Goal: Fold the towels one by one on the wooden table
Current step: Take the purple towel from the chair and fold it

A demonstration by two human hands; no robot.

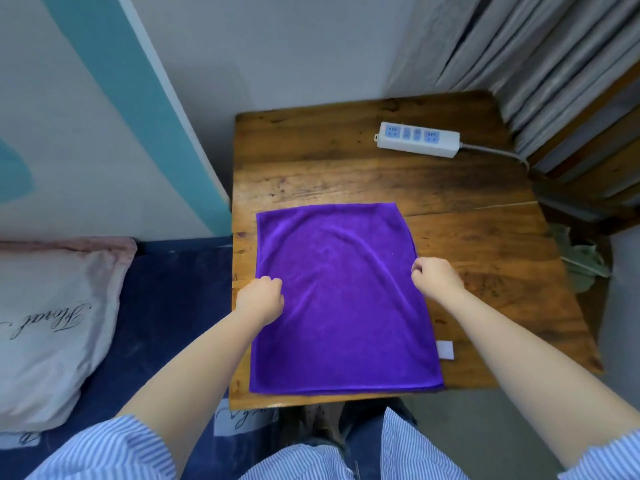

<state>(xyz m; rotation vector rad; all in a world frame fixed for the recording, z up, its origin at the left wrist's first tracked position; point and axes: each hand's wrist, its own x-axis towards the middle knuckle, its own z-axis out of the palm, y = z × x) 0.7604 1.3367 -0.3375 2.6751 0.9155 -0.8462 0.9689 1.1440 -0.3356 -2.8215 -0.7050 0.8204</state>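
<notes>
While both hands are held at its side edges, one purple towel (pixel 343 299) is seen spread flat on one wooden table (pixel 346 174), its near edge close to the table's near edge. One white tag (pixel 445 349) is shown at the towel's right edge, nearer the body than the right fingers. One white power strip (pixel 418 139) is set on the far right of the table, well beyond the right fingers, with its cord run off toward the curtains (pixel 540 64). One pale pillow (pixel 52 327) is laid on dark blue bedding (pixel 166 306), to the left of the left fingers; its left side is cut off by the frame, and its script lettering can be made out only in part. A greenish crumpled item (pixel 585 261) past the table's right edge cannot be identified. The left hand (pixel 261 299) is curled at the towel's left edge, the right hand (pixel 436 277) curled at the right edge. Fingertips are tucked under on both sides, and the cloth appears to be pinched by each, though the grip itself is hidden beneath the knuckles. Striped sleeves (pixel 114 448) are cut off at the bottom.
</notes>
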